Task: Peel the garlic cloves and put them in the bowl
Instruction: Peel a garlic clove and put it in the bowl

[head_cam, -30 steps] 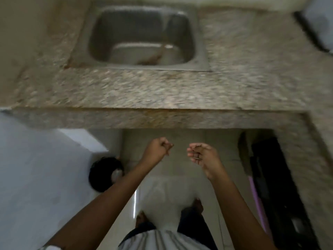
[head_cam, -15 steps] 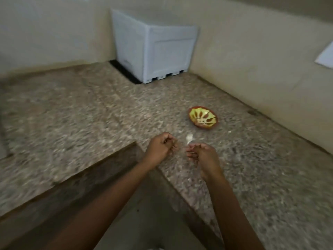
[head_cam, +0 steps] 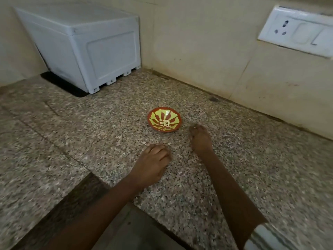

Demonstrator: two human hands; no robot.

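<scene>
A speckled stone counter [head_cam: 90,141] is seen filling most of the view, bounded at its far edges by a cream wall [head_cam: 207,51]. At the far left corner of the counter a white box [head_cam: 86,42] is set on a black mat [head_cam: 59,83], close against the wall. A white socket plate [head_cam: 297,29] is mounted on the wall above the right part of the far edge. Both forearms are stretched out over the counter from its near edge, and a striped sleeve [head_cam: 266,237] is visible on the right arm. The left hand [head_cam: 153,163] is held knuckles up just above or on the counter, its fingers curled under; whether anything is held inside them cannot be told. The right hand [head_cam: 200,139] is placed further forward, with its fingers bent down and bunched towards the counter; a small pale bit is seen at the fingertips, but whether it is pinched cannot be told. A red bowl [head_cam: 150,121] with a yellow pattern is set on the counter, towards the far edge but apart from the wall, just beside the right hand and to its left, without touching it. A few pale peeled cloves [head_cam: 164,123] are gathered at the bottom of the bowl.
</scene>
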